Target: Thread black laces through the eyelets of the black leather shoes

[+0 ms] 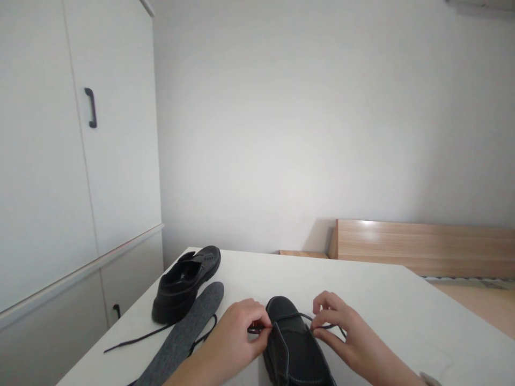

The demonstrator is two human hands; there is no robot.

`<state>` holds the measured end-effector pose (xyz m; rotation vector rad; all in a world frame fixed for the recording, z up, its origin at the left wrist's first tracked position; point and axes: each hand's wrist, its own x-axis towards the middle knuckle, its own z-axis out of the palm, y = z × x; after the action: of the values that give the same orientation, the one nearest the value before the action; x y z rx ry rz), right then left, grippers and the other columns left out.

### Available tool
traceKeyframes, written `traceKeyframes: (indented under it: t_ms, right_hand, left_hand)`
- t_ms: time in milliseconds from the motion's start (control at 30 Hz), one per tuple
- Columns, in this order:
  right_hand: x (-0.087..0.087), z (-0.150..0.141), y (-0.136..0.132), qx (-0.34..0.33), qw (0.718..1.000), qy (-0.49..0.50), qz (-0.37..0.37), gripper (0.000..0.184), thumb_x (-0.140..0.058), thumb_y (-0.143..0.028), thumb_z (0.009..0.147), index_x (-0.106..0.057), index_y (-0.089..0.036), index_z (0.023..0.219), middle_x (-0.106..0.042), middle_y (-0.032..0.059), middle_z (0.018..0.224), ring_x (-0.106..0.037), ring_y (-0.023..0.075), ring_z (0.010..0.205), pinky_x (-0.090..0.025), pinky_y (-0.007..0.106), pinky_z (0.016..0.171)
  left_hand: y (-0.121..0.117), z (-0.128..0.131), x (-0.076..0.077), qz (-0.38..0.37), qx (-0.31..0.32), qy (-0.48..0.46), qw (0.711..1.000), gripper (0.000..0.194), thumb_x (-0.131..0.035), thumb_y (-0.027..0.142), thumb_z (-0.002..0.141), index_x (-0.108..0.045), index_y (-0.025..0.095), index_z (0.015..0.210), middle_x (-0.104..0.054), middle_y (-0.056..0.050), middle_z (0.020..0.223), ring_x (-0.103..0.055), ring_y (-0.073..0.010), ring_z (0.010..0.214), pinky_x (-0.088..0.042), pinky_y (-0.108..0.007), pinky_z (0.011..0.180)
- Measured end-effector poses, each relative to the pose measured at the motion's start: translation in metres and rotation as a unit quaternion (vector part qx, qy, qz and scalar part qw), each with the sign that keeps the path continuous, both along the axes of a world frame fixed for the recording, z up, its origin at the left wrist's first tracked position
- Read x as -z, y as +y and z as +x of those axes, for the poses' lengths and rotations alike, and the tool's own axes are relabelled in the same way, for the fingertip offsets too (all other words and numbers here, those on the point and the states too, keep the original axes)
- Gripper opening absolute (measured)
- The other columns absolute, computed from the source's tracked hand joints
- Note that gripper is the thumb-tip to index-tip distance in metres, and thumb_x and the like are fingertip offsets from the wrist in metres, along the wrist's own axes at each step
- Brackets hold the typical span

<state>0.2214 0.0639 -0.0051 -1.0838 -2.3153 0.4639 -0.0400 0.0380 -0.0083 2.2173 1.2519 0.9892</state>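
Observation:
A black shoe [308, 351] lies on the white table in front of me, its toe pointing away. A thin dark shoelace [295, 316] crosses over its upper. At the shoe's left edge my left hand [243, 332] is closed, thumb and forefinger pinching the shoelace beside the shoe flap. On the opposite edge my right hand [341, 329] pinches the lace too, and a length of it runs through the fingers. The hands partly cover the shoe's sides, and its heel end is cut off by the frame.
A second black shoe [173, 297] stands at the table's left edge. Beside it lies a grey insole [187, 324], with a loose dark lace [137, 341] near both. A white cabinet [120, 134] is on the left. Behind the table's right side is a wooden headboard [402, 244].

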Motion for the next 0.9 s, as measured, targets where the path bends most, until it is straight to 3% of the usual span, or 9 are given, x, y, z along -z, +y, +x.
traceKeyframes:
  t_ms: [100, 167, 367, 467, 567, 733, 833, 900]
  right_hand:
    - [0.000, -0.001, -0.002, 0.014, 0.999, -0.028, 0.034, 0.019, -0.058, -0.018, 0.092, -0.074, -0.023, 0.084, -0.056, 0.0072, 0.100, -0.059, 0.0221, 0.095, -0.046, 0.035, 0.085]
    - [-0.001, -0.002, -0.004, 0.009, 0.999, -0.035, 0.025, 0.023, -0.054, -0.015, 0.093, -0.074, -0.021, 0.086, -0.058, 0.0068, 0.093, -0.061, 0.0202, 0.087, -0.048, 0.032, 0.079]
    - [0.000, -0.007, -0.004, 0.021, 0.999, -0.021, -0.015, 0.021, -0.055, -0.015, 0.090, -0.076, -0.017, 0.087, -0.067, 0.0067, 0.081, -0.064, 0.0192, 0.074, -0.047, 0.028, 0.068]
    - [0.002, -0.008, -0.004, 0.026, 0.998, -0.008, -0.048, 0.022, -0.053, -0.015, 0.089, -0.075, -0.015, 0.092, -0.070, 0.0064, 0.076, -0.065, 0.0182, 0.066, -0.048, 0.027, 0.064]
    - [-0.005, -0.010, -0.012, 0.018, 0.998, 0.004, -0.059, 0.030, -0.045, -0.024, 0.096, -0.074, -0.017, 0.097, -0.072, 0.0062, 0.077, -0.067, 0.0184, 0.067, -0.050, 0.027, 0.065]
    - [-0.026, -0.016, -0.031, 0.030, 0.997, -0.018, -0.071, 0.039, -0.055, -0.043, 0.093, -0.067, -0.019, 0.122, -0.072, 0.0097, 0.101, -0.068, 0.0234, 0.088, -0.052, 0.033, 0.083]
    - [-0.031, -0.024, -0.036, 0.035, 0.993, -0.077, -0.081, 0.043, -0.066, -0.023, 0.081, -0.068, -0.020, 0.123, -0.068, 0.0107, 0.106, -0.069, 0.0241, 0.087, -0.054, 0.033, 0.080]
    - [-0.031, -0.031, -0.035, 0.054, 0.988, -0.123, -0.069, 0.044, -0.059, -0.006, 0.075, -0.071, -0.019, 0.115, -0.067, 0.0107, 0.104, -0.070, 0.0247, 0.087, -0.054, 0.032, 0.077]
  left_hand:
    - [0.000, 0.001, 0.004, 0.084, 0.008, 0.044, 0.995, 0.016, -0.062, 0.001, 0.076, -0.068, 0.017, 0.075, -0.065, -0.005, 0.088, -0.058, -0.0202, 0.091, -0.042, -0.027, 0.078]
    - [0.000, 0.002, 0.005, 0.090, 0.004, 0.056, 0.994, 0.018, -0.061, 0.001, 0.077, -0.068, 0.017, 0.076, -0.064, -0.005, 0.088, -0.058, -0.0198, 0.090, -0.041, -0.027, 0.076]
    - [0.003, 0.006, 0.000, -0.060, -0.027, -0.001, 0.998, 0.014, -0.062, 0.005, 0.074, -0.071, 0.015, 0.074, -0.062, -0.001, 0.071, -0.055, -0.0149, 0.069, -0.040, -0.025, 0.065]
    - [0.007, 0.004, 0.002, -0.138, -0.012, -0.083, 0.987, 0.017, -0.064, 0.008, 0.075, -0.071, 0.014, 0.089, -0.061, 0.001, 0.068, -0.056, -0.0144, 0.065, -0.040, -0.024, 0.061]
    - [0.009, 0.002, 0.006, -0.146, 0.015, -0.103, 0.984, 0.028, -0.064, 0.011, 0.078, -0.072, 0.015, 0.104, -0.065, -0.001, 0.075, -0.059, -0.0155, 0.067, -0.043, -0.025, 0.064]
    - [-0.003, 0.010, -0.008, -0.075, 0.011, 0.002, 0.997, 0.031, -0.051, 0.033, 0.093, -0.077, 0.019, 0.102, -0.070, -0.008, 0.089, -0.064, -0.0191, 0.079, -0.047, -0.026, 0.070]
    - [-0.010, 0.021, -0.020, -0.071, -0.023, 0.084, 0.994, 0.033, -0.056, 0.043, 0.089, -0.074, 0.016, 0.092, -0.069, -0.009, 0.085, -0.064, -0.0208, 0.075, -0.046, -0.027, 0.067]
    - [-0.011, 0.027, -0.024, -0.057, -0.047, 0.140, 0.987, 0.023, -0.058, 0.033, 0.085, -0.072, 0.015, 0.087, -0.068, -0.008, 0.080, -0.063, -0.0217, 0.072, -0.045, -0.029, 0.065]
